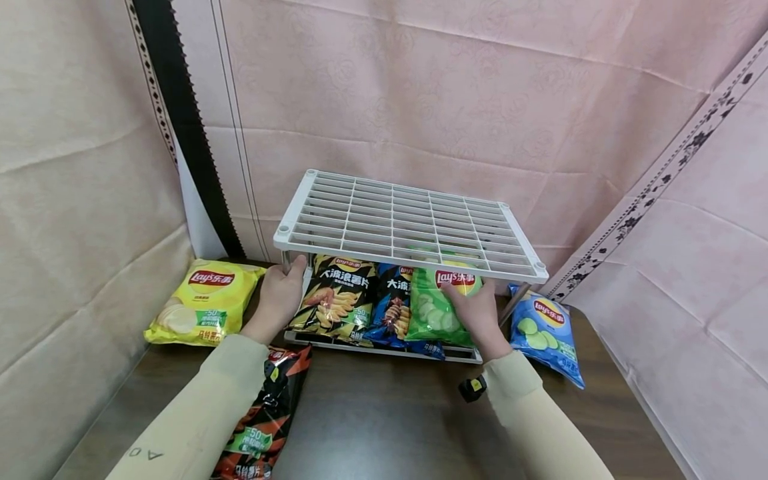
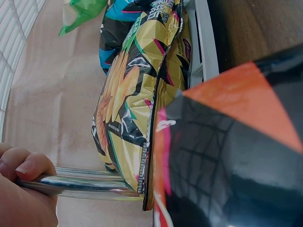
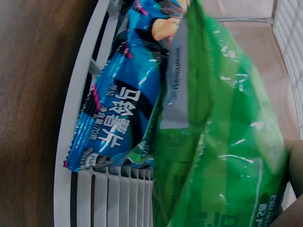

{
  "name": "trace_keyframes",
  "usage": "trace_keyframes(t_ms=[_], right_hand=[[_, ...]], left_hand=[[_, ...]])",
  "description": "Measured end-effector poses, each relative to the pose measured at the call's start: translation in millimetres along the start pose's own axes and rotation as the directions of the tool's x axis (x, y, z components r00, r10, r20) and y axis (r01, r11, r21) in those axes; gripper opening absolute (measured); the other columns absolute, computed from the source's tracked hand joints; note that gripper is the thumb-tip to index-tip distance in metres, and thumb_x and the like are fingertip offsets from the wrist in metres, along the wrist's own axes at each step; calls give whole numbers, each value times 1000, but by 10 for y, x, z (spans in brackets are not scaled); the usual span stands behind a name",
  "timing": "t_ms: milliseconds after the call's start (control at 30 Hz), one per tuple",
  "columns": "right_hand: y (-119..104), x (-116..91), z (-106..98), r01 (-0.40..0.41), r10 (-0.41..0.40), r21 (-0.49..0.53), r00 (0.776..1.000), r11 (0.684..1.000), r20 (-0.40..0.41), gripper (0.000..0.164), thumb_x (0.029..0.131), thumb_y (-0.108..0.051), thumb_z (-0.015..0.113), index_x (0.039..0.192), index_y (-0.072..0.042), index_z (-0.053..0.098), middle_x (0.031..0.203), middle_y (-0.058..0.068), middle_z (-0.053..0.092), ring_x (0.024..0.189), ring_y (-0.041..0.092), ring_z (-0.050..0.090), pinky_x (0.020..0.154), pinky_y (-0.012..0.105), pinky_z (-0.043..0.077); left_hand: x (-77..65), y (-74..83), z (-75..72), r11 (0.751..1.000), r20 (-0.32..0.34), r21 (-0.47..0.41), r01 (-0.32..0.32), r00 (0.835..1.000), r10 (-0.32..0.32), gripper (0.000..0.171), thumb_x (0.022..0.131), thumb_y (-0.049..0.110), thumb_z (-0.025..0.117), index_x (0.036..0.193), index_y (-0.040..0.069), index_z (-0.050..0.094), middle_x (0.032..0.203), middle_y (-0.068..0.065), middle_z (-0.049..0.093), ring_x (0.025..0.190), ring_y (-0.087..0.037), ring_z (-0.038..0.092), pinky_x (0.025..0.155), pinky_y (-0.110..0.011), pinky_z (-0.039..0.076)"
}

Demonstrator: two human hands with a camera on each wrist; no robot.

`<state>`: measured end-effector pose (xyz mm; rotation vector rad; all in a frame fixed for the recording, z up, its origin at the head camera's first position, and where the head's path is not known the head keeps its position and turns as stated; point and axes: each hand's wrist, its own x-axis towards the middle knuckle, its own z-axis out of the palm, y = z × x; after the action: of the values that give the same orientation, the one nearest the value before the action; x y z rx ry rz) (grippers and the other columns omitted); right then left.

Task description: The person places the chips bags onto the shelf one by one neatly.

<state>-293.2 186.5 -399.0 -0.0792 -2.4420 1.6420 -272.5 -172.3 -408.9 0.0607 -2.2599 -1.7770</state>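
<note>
A white two-tier rack [image 1: 414, 259] stands at the back of the table. My left hand [image 1: 281, 293] grips its front left metal post [image 2: 94, 185], as the left wrist view shows. On the lower shelf [image 3: 68, 118] a black-and-gold chip bag [image 1: 339, 297] leans beside a blue-and-black chip bag [image 1: 393, 303]. My right hand [image 1: 477, 315] holds a green Lay's chip bag [image 1: 435, 310] by its right side, at the right end of that shelf. The green bag overlaps the blue-and-black one, and most of the right fingers are hidden behind it.
A yellow Lay's bag [image 1: 207, 300] lies left of the rack, and a blue Lay's bag [image 1: 545, 333] lies to its right. A black-and-red chip bag [image 1: 264, 413] is on the table [image 1: 372, 413] under the left forearm. Cloth curtains [image 1: 432, 107] enclose the back and sides.
</note>
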Motion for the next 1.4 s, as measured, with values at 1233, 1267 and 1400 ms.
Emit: trace_keyframes(t_ms=[1233, 1267, 1400], right_hand=[[95, -146, 183, -3, 69, -447, 989, 895, 132, 102, 83, -65, 62, 153, -10, 13, 153, 21, 19, 136, 42, 22, 98, 59, 34], [100, -145, 175, -9, 78, -445, 988, 895, 135, 101, 83, -62, 63, 154, -10, 12, 154, 21, 18, 136, 42, 21, 98, 58, 34], [129, -141, 122, -27, 98, -435, 985, 900, 141, 97, 85, -52, 66, 154, -11, 12, 153, 21, 19, 135, 41, 23, 96, 56, 36]], left_hand=[[-4, 11, -11, 1000, 0, -6, -3, 1000, 3, 64, 98, 59, 40, 55, 12, 31, 43, 6, 24, 34, -13, 19, 34, -32, 20], [-6, 10, -9, 1000, -1, -7, -4, 1000, 4, 64, 98, 59, 40, 55, 12, 30, 43, 5, 24, 34, -13, 18, 34, -32, 20], [-16, 13, 5, 1000, -7, -4, -4, 1000, 4, 63, 98, 57, 40, 55, 12, 31, 44, 3, 24, 35, -14, 19, 34, -33, 20]])
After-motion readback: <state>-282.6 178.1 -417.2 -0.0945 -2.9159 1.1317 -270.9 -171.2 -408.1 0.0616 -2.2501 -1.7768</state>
